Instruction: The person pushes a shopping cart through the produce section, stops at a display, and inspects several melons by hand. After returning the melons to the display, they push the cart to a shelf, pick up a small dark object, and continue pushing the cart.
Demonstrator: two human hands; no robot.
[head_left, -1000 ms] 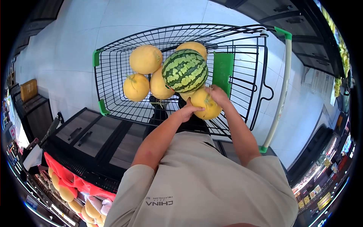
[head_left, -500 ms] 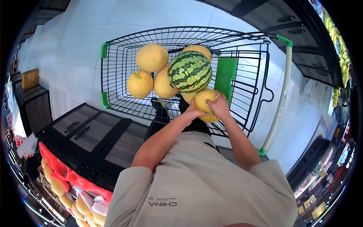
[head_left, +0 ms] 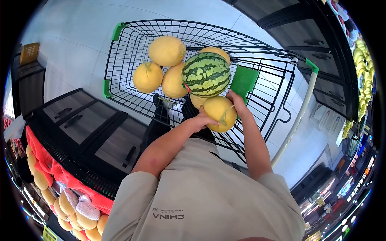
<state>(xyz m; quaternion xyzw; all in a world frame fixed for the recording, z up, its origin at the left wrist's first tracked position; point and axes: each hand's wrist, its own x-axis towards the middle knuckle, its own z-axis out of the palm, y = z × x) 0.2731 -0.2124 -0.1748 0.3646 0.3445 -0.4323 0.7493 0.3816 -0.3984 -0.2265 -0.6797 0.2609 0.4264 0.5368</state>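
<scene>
A yellow melon (head_left: 218, 112) is held between both hands just over the near side of a black wire shopping cart (head_left: 120, 86). My left hand (head_left: 201, 119) cups its left side and my right hand (head_left: 237, 101) grips its upper right. Right behind it in the cart lies a striped green watermelon (head_left: 206, 74), resting among several more yellow melons (head_left: 167, 51). A green plastic seat flap (head_left: 243, 80) stands just right of the watermelon.
The cart's handle (head_left: 295, 116) with green end caps runs down the right. A dark display cabinet (head_left: 86, 128) sits at left, with a red-lined bin of yellow melons (head_left: 64, 201) at the lower left. Bananas (head_left: 362, 56) hang on the far right.
The view has turned, so the cart now sits tilted and higher in frame. Both hands still hold the same yellow melon close under the watermelon.
</scene>
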